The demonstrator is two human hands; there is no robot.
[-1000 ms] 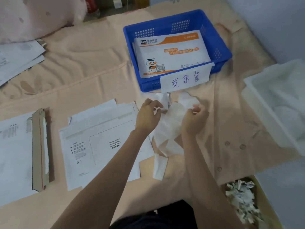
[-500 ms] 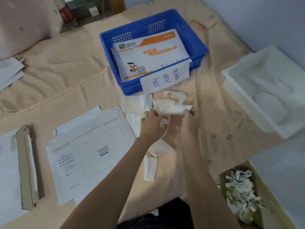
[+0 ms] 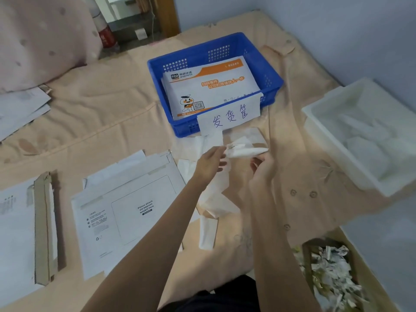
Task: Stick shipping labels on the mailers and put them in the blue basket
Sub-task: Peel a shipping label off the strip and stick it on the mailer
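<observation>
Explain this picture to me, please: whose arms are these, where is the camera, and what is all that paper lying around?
No machine here: these are a person's two bare arms, filmed by a camera worn on the head, looking forward and down. The left hand and right hand together hold a small white shipping label between their fingers, seemingly peeling or unfolding it. Under them lie loose white paper strips on a peach bedsheet. Ahead stands the blue basket with a handwritten sign; an orange-and-white mailer already lies inside. To the left, a white mailer lies flat with an empty printed box for the waybill. At right is a white tub, and near the bottom right a box of paper scraps.
</observation>
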